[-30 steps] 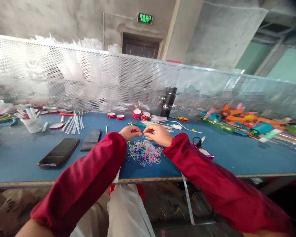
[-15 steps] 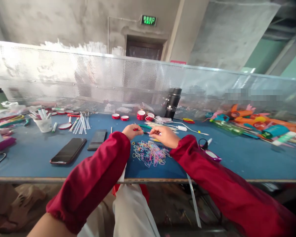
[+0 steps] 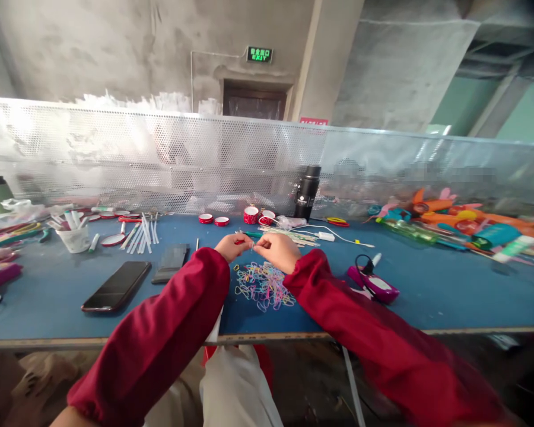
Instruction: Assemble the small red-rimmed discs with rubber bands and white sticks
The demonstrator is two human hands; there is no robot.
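We see a small red piece (image 3: 239,241), thin and level, pinched in our left hand (image 3: 230,247). Just nearer, a loose tangled heap of pastel elastic bands (image 3: 263,286) lies flat on the blue table (image 3: 427,296).

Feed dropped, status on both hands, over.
Left hand pinching small red piece. Right hand pinched beside it, contents unclear. Rubber bands heaped between forearms. Phone off left, apart.

Multicoloured pastel rubber bands (image 3: 262,286), blue table (image 3: 427,284), red sleeves (image 3: 178,320) (silver, hole-dotted screen (image 3: 160,154))
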